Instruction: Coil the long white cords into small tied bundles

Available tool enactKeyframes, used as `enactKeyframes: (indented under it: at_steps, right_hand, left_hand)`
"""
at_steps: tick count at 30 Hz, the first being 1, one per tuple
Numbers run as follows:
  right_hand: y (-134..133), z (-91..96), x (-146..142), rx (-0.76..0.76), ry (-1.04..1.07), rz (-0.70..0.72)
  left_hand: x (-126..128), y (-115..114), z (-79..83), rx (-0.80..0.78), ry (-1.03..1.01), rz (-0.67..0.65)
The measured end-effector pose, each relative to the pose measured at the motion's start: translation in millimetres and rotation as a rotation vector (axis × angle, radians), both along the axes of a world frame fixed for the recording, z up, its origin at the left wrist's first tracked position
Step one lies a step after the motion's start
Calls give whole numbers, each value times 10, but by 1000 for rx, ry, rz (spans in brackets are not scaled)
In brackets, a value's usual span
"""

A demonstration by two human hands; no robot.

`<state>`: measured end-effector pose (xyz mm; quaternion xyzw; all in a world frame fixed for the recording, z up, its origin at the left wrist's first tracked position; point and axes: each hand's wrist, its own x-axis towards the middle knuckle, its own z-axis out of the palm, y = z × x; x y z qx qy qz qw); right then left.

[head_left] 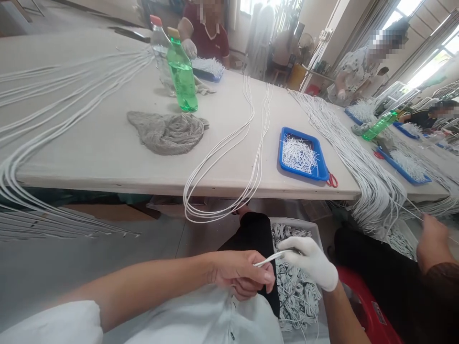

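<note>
Bare and closed, my left hand (247,274) grips one end of a short bundle of white cord (269,258) in front of my shirt. My right hand (310,262), in a white glove, is closed on the bundle's other end, a little to the right. Below the gloved hand stands a pale plastic bin (317,234) filled with coiled white cord bundles (296,296). Ahead, a loop of several white cords (201,191) lies on the table and hangs over its front edge.
A blue tray (283,160) of short white pieces sits on the table (236,177), with red scissors (332,180) beside it. Grey cloth (168,134) and a green bottle (181,79) lie further left. At right, a neighbour's hand (432,239) is near a thick cord bundle (333,134).
</note>
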<state>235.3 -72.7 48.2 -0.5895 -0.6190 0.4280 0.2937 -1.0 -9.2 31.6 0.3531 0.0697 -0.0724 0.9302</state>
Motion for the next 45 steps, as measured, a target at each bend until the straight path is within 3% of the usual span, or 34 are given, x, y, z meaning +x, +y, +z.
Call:
enactKeyframes:
  at_steps: [3, 4, 6, 8, 9, 11, 13, 15, 16, 17, 18, 20, 22, 23, 25, 27, 29, 30, 31, 32, 34, 35, 36, 37, 39, 41, 43, 45]
  right_hand:
    - [-42, -406, 124, 52, 39, -284]
    - [-71, -521, 83, 44, -3, -284]
    - [-147, -601, -83, -14, -118, -67]
    - [-214, -413, -222, -29, -205, 195]
    - [-230, -236, -221, 1, -241, 230]
    - [-214, 149, -21, 95, -287, 143]
    - [-164, 356, 361, 165, -269, -95]
    - [-121, 236, 692, 265, -188, -395]
    - [-108, 70, 762, 283, -166, -485]
    - [-102, -132, 746, 231, -156, -486]
    - [-105, -333, 647, 142, -161, -390]
    - [-142, -586, 276, -70, -243, -20]
    - [-187, -492, -90, -63, -353, 325]
    - [-188, -325, -179, 5, -398, 381]
    - [-129, 85, -77, 137, -425, 279]
    - [-33, 326, 302, 224, -337, 6]
    - [26, 231, 661, 301, -237, -375]
    - [33, 78, 741, 297, -217, -503]
    - [27, -109, 729, 238, -206, -528]
    - [8, -292, 632, 140, -218, -439]
    - [-54, -512, 276, -36, -269, -82]
    - [-86, -508, 96, -51, -284, 125]
    - [-107, -429, -35, -18, -295, 245]
    - [-114, -297, -86, 44, -292, 260]
    - [-86, -12, 70, 145, -256, 81]
    - [-53, 86, 419, 194, -211, -211]
    - [-60, -84, 657, 198, -176, -404]
    - [-108, -382, 588, 91, -192, -370]
  left_hand:
    - [-37, 182, 252, -40, -235, 343]
    - [-45, 259, 294, 30, -274, 475]
    - [-32, 384, 285, 272, -268, 610]
    - [26, 429, 172, 492, -203, 523]
    - [64, 418, 99, 533, -176, 422]
    - [123, 354, -22, 477, -133, 199]
    - [125, 291, -56, 315, -121, 76]
    - [66, 288, 5, 151, -185, 87]
    - [24, 313, 59, 78, -255, 147]
    - [-16, 349, 117, 26, -330, 227]
    - [-47, 390, 170, 10, -382, 320]
    - [-63, 459, 238, 108, -379, 481]
    - [-17, 474, 231, 319, -256, 501]
    - [16, 459, 205, 409, -186, 453]
    - [57, 402, 147, 482, -85, 277]
    - [25, 363, 133, 397, -37, 92]
    - [-64, 384, 179, 232, -112, 66]
    - [-108, 416, 215, 155, -184, 146]
    - [-140, 454, 251, 97, -255, 271]
    - [-151, 490, 277, 74, -309, 407]
    - [-98, 527, 283, 158, -300, 600]
    - [-42, 521, 257, 243, -246, 618]
    - [21, 499, 217, 329, -181, 578]
    - [79, 466, 169, 392, -121, 485]
    - [133, 400, 85, 408, -28, 241]
    - [84, 386, 68, 278, -18, 79]
    - [-22, 438, 128, 100, -125, 149]
    - [-96, 508, 218, -18, -267, 414]
